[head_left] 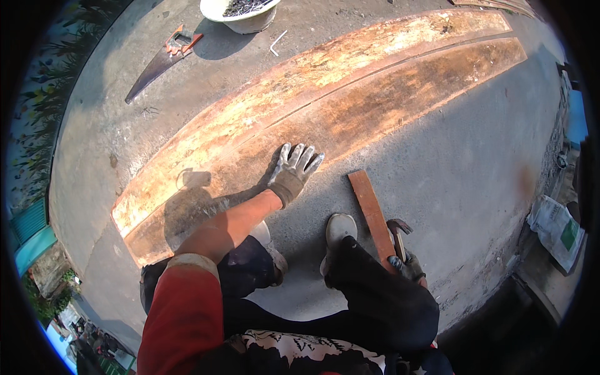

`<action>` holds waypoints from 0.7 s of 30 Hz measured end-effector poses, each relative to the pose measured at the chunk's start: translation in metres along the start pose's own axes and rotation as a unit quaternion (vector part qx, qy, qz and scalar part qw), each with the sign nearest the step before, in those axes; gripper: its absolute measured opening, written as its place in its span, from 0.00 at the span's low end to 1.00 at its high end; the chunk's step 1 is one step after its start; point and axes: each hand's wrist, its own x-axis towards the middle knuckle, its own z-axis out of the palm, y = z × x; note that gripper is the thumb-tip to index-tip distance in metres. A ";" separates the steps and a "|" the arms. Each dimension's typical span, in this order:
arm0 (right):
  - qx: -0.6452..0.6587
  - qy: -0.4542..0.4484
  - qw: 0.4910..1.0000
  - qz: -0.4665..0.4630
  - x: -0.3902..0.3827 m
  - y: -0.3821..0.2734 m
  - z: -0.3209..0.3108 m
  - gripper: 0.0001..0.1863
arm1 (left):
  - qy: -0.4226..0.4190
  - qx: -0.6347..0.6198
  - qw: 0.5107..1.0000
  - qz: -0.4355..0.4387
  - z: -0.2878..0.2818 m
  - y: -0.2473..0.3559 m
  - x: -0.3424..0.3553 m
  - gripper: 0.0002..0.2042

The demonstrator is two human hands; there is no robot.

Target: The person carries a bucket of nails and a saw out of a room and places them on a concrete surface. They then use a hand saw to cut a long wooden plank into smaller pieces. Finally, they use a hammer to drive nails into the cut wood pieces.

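My left hand (294, 174), in a grey work glove with whitened fingers, lies flat with fingers spread on the near edge of a worn brown wooden board (375, 103). A second, paler board (262, 94) lies alongside it, with a narrow dark gap between them. Beside my right thigh, my gloved right hand (411, 267) is closed round the handle of a claw hammer (399, 229), its head upward. The fingers also overlap the lower end of a reddish-brown wooden strip (372, 212). My thigh partly hides this hand.
An orange-handled handsaw (159, 65) lies on the concrete floor (462, 156) at the far left. Beyond the boards stands a white basin (247, 22) holding what look like nails, near a small bent white rod (277, 44). A white sack (556, 231) lies at the right.
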 end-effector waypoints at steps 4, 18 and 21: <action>0.059 -0.027 0.998 -0.010 0.016 -0.027 0.014 0.24 | -0.034 -0.008 0.999 -0.035 -0.019 0.014 0.004 0.37; -0.034 -0.039 0.992 -0.116 0.132 -0.045 0.060 0.21 | 0.021 0.011 0.999 0.023 -0.028 0.031 -0.013 0.32; -0.079 -0.014 0.992 -0.101 0.180 -0.101 0.106 0.19 | -0.003 0.014 1.000 0.014 -0.040 0.027 -0.021 0.33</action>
